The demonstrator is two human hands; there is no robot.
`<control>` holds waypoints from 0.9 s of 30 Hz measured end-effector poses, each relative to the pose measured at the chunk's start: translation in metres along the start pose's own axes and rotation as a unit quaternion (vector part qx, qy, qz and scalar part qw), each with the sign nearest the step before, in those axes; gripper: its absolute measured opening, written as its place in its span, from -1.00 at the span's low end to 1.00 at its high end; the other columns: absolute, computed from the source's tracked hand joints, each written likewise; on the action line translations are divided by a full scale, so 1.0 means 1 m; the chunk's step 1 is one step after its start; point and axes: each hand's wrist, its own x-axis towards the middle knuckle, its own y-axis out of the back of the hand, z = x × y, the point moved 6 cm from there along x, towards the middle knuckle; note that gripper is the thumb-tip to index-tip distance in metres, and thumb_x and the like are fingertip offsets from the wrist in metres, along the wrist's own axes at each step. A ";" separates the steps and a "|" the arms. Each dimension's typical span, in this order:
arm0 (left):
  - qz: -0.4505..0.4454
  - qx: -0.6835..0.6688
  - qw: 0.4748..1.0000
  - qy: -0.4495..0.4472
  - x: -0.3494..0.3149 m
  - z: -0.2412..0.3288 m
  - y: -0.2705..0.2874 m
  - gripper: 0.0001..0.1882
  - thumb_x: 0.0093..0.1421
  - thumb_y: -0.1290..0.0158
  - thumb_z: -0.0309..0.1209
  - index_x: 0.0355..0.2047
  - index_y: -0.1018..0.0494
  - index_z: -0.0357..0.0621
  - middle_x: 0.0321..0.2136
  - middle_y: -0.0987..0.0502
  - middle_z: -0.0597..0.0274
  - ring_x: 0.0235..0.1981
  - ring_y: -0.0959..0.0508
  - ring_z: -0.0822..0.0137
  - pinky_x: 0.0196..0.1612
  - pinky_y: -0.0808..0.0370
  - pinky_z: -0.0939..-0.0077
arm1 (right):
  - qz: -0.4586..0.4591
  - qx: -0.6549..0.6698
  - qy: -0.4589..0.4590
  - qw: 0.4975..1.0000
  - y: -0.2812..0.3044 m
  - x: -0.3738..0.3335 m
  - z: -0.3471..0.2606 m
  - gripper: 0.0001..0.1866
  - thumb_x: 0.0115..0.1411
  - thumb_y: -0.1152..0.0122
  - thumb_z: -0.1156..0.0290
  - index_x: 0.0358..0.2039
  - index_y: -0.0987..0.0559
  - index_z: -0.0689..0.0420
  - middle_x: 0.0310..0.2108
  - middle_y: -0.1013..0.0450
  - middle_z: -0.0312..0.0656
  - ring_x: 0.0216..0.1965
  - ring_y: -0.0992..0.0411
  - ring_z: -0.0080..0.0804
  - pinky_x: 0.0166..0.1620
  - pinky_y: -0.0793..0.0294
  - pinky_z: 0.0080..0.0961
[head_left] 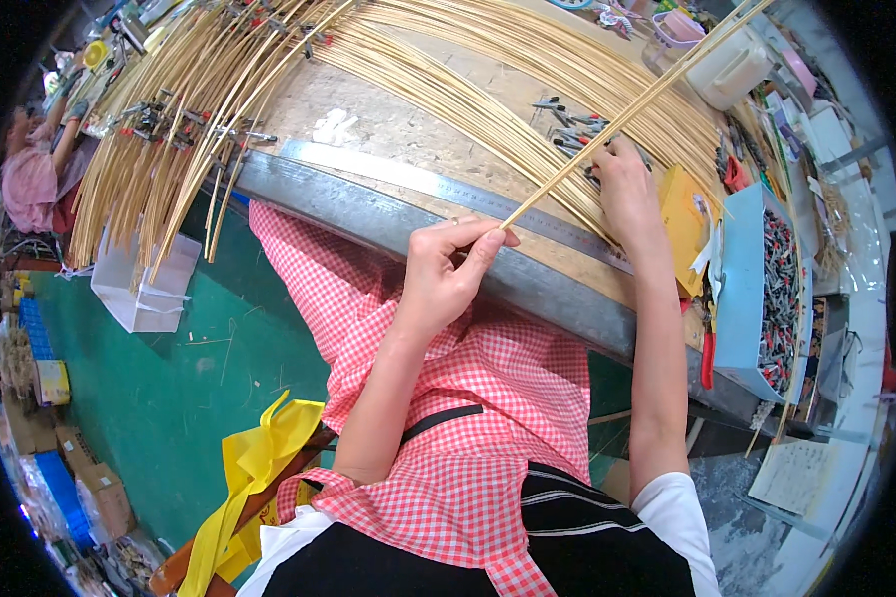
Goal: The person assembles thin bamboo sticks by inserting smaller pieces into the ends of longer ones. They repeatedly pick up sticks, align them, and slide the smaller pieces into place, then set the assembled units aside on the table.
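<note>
Between its thumb and index finger my left hand pinches the near end of thin wooden sticks. They slant up to the far right and look like a pair, lying close together. My right hand is over the bench with its fingers curled down, beside the sticks and a loose pile of small grey, black and red clips. Whatever its fingertips may hold is hidden. A steel ruler lies along the near edge of the bench, below the sticks.
Bundles of long sticks cover the bench; more, with clips attached, overhang at left. On the right stand a yellow container, a red-handled tool and a light-blue box full of clips. Another person is at far left.
</note>
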 end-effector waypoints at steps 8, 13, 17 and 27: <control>-0.010 0.004 1.000 0.004 -0.001 0.000 -0.002 -0.83 0.22 -0.07 -0.45 -0.38 -0.59 -0.32 -0.60 -0.46 0.34 -0.58 -0.27 0.56 -0.52 -0.19 0.64 | 0.100 0.278 -0.056 0.954 0.040 -0.033 -0.033 -0.95 0.14 -0.10 0.60 -0.40 -0.46 0.33 -0.23 -0.46 0.01 -0.27 -0.47 -0.05 -0.20 -0.46 -0.32; -0.007 0.012 1.000 -0.012 0.000 0.002 -0.004 -0.83 0.22 -0.08 -0.45 -0.37 -0.59 -0.32 -0.59 -0.48 0.32 -0.57 -0.30 0.56 -0.52 -0.20 0.64 | 0.028 0.474 -0.149 0.867 0.009 -0.073 -0.044 -0.92 0.14 -0.13 0.61 -0.34 -0.46 0.34 -0.28 -0.45 -0.11 -0.37 -0.45 -0.43 -0.34 -0.47 -0.54; -0.017 0.017 1.000 0.000 0.000 0.002 -0.003 -0.83 0.21 -0.08 -0.45 -0.36 -0.59 -0.33 -0.58 -0.50 0.30 -0.57 -0.31 0.56 -0.51 -0.21 0.65 | -0.029 0.531 -0.185 0.827 0.004 -0.093 -0.043 -0.91 0.12 -0.15 0.60 -0.34 -0.47 0.31 -0.39 -0.46 -0.18 -0.47 -0.40 -0.57 -0.40 -0.42 -0.60; -0.026 0.026 0.999 -0.015 0.001 0.003 -0.005 -0.85 0.20 -0.07 -0.48 -0.37 -0.58 -0.33 -0.57 -0.52 0.26 -0.56 -0.36 0.52 -0.49 -0.26 0.61 | 0.048 0.309 -0.105 0.944 0.051 -0.103 -0.046 -0.81 0.12 -0.10 0.62 -0.22 -0.52 0.29 -0.39 -0.50 0.05 -0.35 -0.51 -0.03 -0.27 -0.46 -0.30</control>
